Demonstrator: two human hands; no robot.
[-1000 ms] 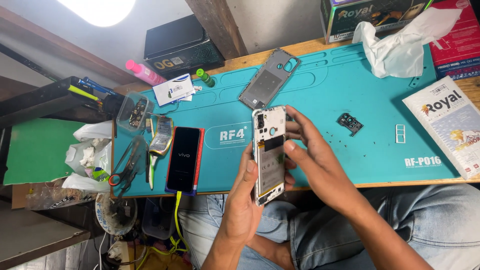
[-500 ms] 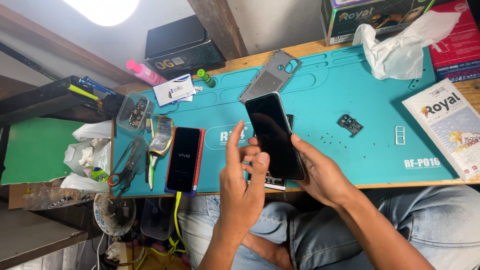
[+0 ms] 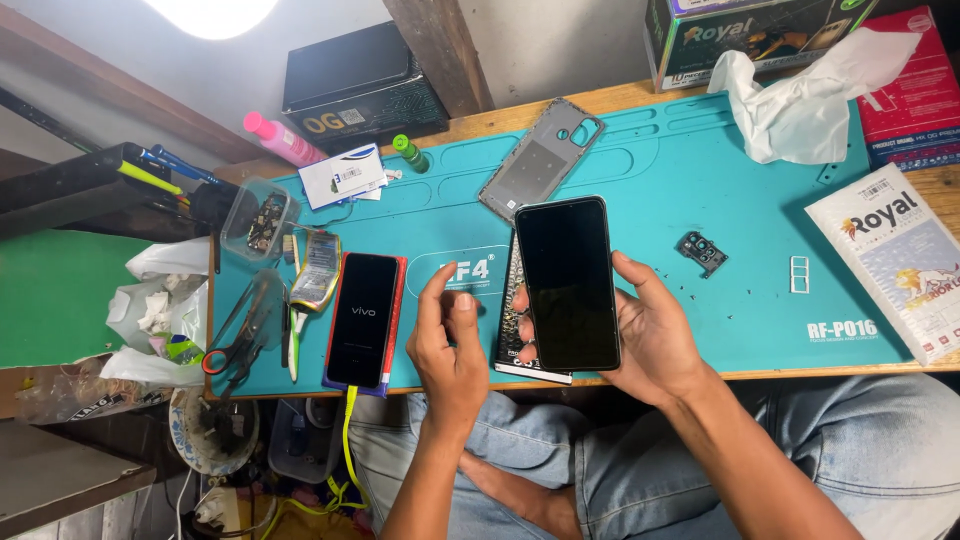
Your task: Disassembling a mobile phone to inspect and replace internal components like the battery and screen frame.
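The black smartphone point(image 3: 567, 283) lay screen-up in the right hand point(image 3: 650, 335), gripped along its edges, with the thumb on its right edge and the fingers point(image 3: 522, 322) curled round the left; its screen was dark. It was held just above the near edge of the teal repair mat point(image 3: 700, 190). Under it and slightly to the left, part of another flat dark piece point(image 3: 512, 345) showed; whether the hand also held that, I could not tell. The left hand point(image 3: 450, 345) hovered just beside the phone's left edge, holding nothing, its fingers loosely bent and its thumb raised.

Left of the left hand, a second phone point(image 3: 362, 318) with a lit screen rested on a red case, a yellow cable point(image 3: 349, 440) running down from it. Further left lay tweezers and red-handled scissors point(image 3: 235, 335) and a small clear plastic box point(image 3: 258, 218) of parts. Beyond the held phone, a grey back cover point(image 3: 540, 158) lay on the mat. To the right of the right hand sat a small camera module point(image 3: 702, 252) and a white SIM tray point(image 3: 800, 274), with a crumpled white cloth point(image 3: 800, 95) farther off.
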